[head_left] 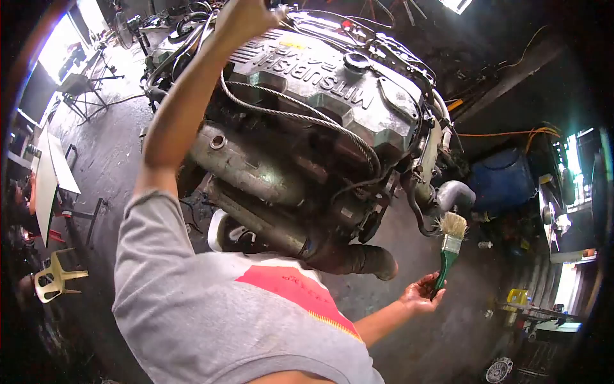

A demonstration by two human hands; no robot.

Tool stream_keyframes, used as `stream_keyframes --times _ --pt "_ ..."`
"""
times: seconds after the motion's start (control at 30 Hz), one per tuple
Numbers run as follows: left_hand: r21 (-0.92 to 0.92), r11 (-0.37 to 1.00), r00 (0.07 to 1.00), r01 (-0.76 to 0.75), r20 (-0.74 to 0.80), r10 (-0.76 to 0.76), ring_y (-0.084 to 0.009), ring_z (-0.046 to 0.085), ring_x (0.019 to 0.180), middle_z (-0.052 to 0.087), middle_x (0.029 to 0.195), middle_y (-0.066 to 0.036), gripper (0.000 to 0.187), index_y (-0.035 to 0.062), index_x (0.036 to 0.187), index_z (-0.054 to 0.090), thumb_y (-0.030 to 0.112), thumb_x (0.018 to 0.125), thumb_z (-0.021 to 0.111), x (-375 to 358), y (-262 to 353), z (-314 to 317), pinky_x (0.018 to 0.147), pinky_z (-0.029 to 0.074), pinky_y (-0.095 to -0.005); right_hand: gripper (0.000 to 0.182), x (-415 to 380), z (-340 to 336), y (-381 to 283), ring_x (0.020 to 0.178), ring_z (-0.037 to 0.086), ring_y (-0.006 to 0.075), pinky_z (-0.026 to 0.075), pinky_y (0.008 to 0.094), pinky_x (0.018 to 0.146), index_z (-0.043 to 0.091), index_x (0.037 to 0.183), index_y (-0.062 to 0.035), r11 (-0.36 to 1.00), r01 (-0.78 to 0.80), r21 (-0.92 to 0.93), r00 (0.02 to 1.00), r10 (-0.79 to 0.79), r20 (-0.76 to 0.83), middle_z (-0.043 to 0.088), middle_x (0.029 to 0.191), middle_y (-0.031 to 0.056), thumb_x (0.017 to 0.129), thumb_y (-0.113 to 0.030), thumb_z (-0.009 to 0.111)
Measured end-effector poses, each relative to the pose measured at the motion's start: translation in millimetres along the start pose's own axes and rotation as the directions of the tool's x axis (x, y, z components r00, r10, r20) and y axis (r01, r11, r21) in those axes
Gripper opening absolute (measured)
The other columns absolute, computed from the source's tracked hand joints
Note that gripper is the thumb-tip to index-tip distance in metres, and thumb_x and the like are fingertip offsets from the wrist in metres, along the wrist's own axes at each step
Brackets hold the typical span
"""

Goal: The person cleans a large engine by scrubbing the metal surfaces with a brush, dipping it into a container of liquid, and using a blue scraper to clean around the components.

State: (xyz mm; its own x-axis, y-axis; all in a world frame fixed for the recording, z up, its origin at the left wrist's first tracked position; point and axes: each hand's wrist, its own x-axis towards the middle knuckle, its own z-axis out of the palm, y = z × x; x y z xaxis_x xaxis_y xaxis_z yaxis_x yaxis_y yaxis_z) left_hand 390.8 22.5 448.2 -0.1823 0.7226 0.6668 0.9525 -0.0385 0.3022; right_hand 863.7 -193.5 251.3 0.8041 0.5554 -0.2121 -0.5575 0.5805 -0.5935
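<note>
Brush (pixel 451 244) beside the engine (pixel 300 144): your right hand (pixel 422 294) pinches its handle (pixel 443 272), best held firmly; how your left hand (pixel 254 19) grips over the engine, I cannot tell.

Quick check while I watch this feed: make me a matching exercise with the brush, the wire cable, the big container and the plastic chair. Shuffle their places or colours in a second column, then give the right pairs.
Column one
1. Brush
2. Wire cable
3. Big container
4. Plastic chair

Column two
a. Blue
b. At the left side of the picture, apart from the engine
c. Held in the right hand, bristles up
d. Slung in a loop across the engine

Right pairs: 1-c, 2-d, 3-a, 4-b
</note>
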Motion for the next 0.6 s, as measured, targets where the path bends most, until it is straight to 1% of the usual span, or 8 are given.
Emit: stream_keyframes --times 0.03,0.1,0.17,0.23,0.33,0.43,0.5,0.6 --pt "-0.031 0.947 0.903 0.319 0.314 -0.293 -0.0251 0.06 0.062 0.061 0.073 -0.015 0.035 0.0032 0.088 0.059 0.03 0.065 0.061 16 8 -15 0.061 0.048 -0.0367 0.026 -5 -3 0 0.078 0.058 0.0225 0.05 0.0291 0.065 0.054 0.094 0.0011 1.0 0.011 -0.007 1.0 -0.011 -0.023 0.058 0.089 0.0143 0.078 -0.02 0.053" --pt "0.107 0.981 0.919 0.161 0.348 -0.188 -0.0237 0.059 0.057 0.061 0.07 -0.015 0.034 0.0036 0.084 0.059 0.031 0.063 0.062 42 -23 16 0.053 0.048 -0.0353 0.026 -16 -8 -2 0.079 0.058 0.0227 0.05 0.0292 0.066 0.054 0.094 0.0007 0.999 0.036 -0.001 0.998 -0.036 -0.043 0.057 0.09 0.0142 0.079 -0.02 0.052" --pt "0.318 0.948 0.931 -0.032 0.353 -0.087 -0.0283 0.053 0.096 0.056 0.101 -0.016 0.059 0.0061 0.102 0.054 0.046 0.06 0.066 65 -70 71 0.08 0.043 -0.0375 0.024 -28 -14 -3 0.078 0.058 0.0223 0.05 0.029 0.067 0.054 0.093 0.0002 0.996 0.085 0.017 0.994 -0.083 -0.074 0.058 0.089 0.0146 0.08 -0.02 0.051" --pt "0.379 0.925 0.893 -0.018 0.423 -0.156 -0.0267 0.055 0.096 0.056 0.105 -0.013 0.046 0.0062 0.097 0.059 0.035 0.061 0.065 65 -67 89 0.078 0.045 -0.0368 0.025 -33 -24 -7 0.078 0.059 0.0217 0.05 0.0288 0.067 0.054 0.094 0.0002 0.995 0.097 0.006 0.993 -0.096 -0.073 0.058 0.088 0.0142 0.08 -0.02 0.051" --pt "0.42 0.905 0.915 0.074 0.331 -0.229 -0.0292 0.057 0.09 0.058 0.099 -0.016 0.028 0.0076 0.093 0.061 0.016 0.071 0.047 70 -72 103 0.076 0.046 -0.0383 0.027 -41 -30 -9 0.077 0.06 0.0222 0.051 0.0289 0.065 0.055 0.093 0.002 0.99 0.137 -0.041 0.988 -0.139 -0.07 0.06 0.085 0.0158 0.081 -0.021 0.047" --pt "0.402 0.908 0.964 0.119 0.172 -0.202 -0.0293 0.06 0.079 0.061 0.085 -0.014 0.033 0.0116 0.092 0.06 0.037 0.074 0.049 71 -88 78 0.07 0.048 -0.0376 0.026 -48 -20 -8 0.079 0.059 0.021 0.05 0.0279 0.066 0.054 0.094 0.0006 0.989 0.146 -0.034 0.982 -0.149 -0.117 0.059 0.087 0.0146 0.081 -0.021 0.048" --pt "0.213 0.976 0.985 0.033 -0.175 0.005 -0.0225 0.06 0.058 0.06 0.071 -0.015 0.034 0.0057 0.083 0.06 0.031 0.061 0.063 59 -93 47 0.052 0.049 -0.0336 0.026 -45 -10 -5 0.078 0.059 0.021 0.05 0.028 0.066 0.053 0.094 0.0008 0.99 0.132 -0.054 0.983 -0.137 -0.121 0.059 0.087 0.0147 0.081 -0.021 0.048" --pt "-0.438 0.869 0.965 0.231 -0.014 -0.263 -0.0327 0.058 0.075 0.06 0.085 -0.016 0.033 0.0096 0.091 0.059 0.031 0.067 0.061 89 -214 40 0.058 0.047 -0.0496 0.026 -40 2 3 0.078 0.059 0.021 0.05 0.0282 0.065 0.053 0.094 0.0014 0.994 0.09 -0.057 0.991 -0.095 -0.097 0.059 0.087 0.0149 0.081 -0.02 0.049"
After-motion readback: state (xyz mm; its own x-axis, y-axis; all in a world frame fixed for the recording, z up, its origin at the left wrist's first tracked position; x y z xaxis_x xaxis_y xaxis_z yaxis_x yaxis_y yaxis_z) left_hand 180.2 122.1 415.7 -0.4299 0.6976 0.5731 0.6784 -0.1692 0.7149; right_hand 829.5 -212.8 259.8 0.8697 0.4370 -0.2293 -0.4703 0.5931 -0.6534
